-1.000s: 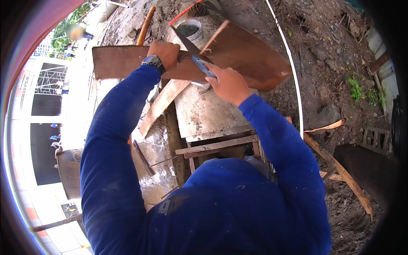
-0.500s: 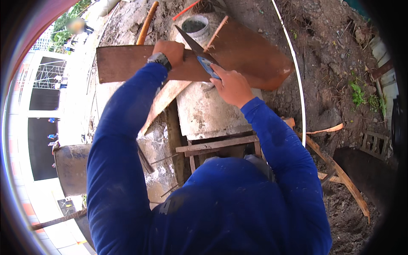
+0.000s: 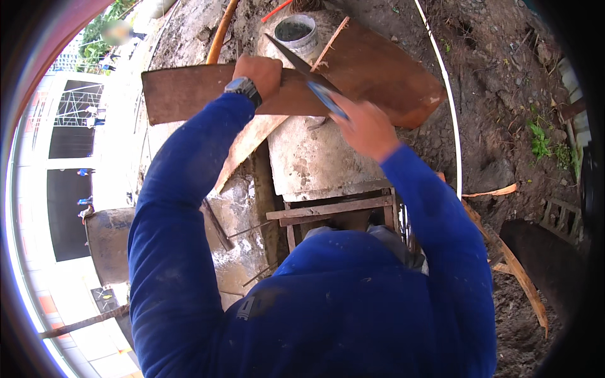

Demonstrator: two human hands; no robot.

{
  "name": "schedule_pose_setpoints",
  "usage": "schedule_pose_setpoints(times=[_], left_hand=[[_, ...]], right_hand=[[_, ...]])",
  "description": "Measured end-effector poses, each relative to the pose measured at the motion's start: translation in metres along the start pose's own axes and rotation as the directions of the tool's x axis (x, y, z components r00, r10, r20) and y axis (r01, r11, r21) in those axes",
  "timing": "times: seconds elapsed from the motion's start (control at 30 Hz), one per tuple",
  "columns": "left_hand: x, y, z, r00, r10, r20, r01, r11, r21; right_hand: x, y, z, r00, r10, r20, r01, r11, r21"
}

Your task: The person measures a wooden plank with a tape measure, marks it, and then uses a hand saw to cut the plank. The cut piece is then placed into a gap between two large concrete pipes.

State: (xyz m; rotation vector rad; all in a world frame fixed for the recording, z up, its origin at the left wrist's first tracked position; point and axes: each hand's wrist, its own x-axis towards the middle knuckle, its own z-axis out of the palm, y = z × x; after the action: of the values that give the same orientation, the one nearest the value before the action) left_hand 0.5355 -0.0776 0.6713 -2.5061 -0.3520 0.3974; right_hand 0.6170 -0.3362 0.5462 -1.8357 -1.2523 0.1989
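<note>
A reddish-brown board (image 3: 176, 94) lies crosswise, with a wide panel of similar colour (image 3: 384, 69) reaching to the right, over a weathered concrete block (image 3: 315, 160). My left hand (image 3: 259, 77), a watch at its wrist, grips the board at its upper edge. In my right hand (image 3: 368, 126) is the blue handle of a handsaw (image 3: 301, 68), its dark blade angled up and left across the board. A white bucket (image 3: 302, 47) with grey contents sits just behind the blade, beside a splintered wooden strip (image 3: 331, 44). Beneath the board a pale plank (image 3: 242, 157) slants down leftward.
An orange wooden handle (image 3: 220, 31) stands behind the board. A white pipe (image 3: 450, 101) crosses muddy ground with plants and broken timber (image 3: 523, 277) at the right. A low wooden frame (image 3: 328, 208) is below the block; distant people (image 3: 85, 201) are at the left.
The saw and my right hand have moved down and to the right along the stroke; my left hand still holds the board. The view has shifted slightly.
</note>
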Motion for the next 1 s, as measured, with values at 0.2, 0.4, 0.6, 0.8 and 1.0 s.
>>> schedule_pose_setpoints(times=[0.2,0.4,0.6,0.8,1.0], left_hand=[[-0.004,-0.011,0.01,1.0,0.006,-0.016,-0.006,1.0,-0.018],[-0.009,0.012,-0.016,1.0,0.011,0.011,-0.011,1.0,0.02],[-0.008,0.008,0.0,0.997,-0.061,0.046,0.063,0.997,-0.043],[0.007,-0.024,0.028,0.994,-0.047,0.103,0.055,0.996,-0.07],[0.019,-0.011,0.001,0.995,-0.061,0.083,0.064,0.998,-0.024]], right_hand=[[0.012,-0.016,0.018,0.998,0.043,0.054,-0.045,0.998,0.04],[-0.004,0.006,0.016,0.999,-0.041,-0.02,0.041,0.998,0.043],[0.0,0.017,0.039,0.994,-0.1,-0.041,0.101,0.995,0.027],[-0.092,-0.001,-0.009,1.0,-0.001,0.024,-0.001,0.997,0.075],[-0.169,-0.01,-0.084,0.997,0.059,0.058,-0.061,0.998,0.031]])
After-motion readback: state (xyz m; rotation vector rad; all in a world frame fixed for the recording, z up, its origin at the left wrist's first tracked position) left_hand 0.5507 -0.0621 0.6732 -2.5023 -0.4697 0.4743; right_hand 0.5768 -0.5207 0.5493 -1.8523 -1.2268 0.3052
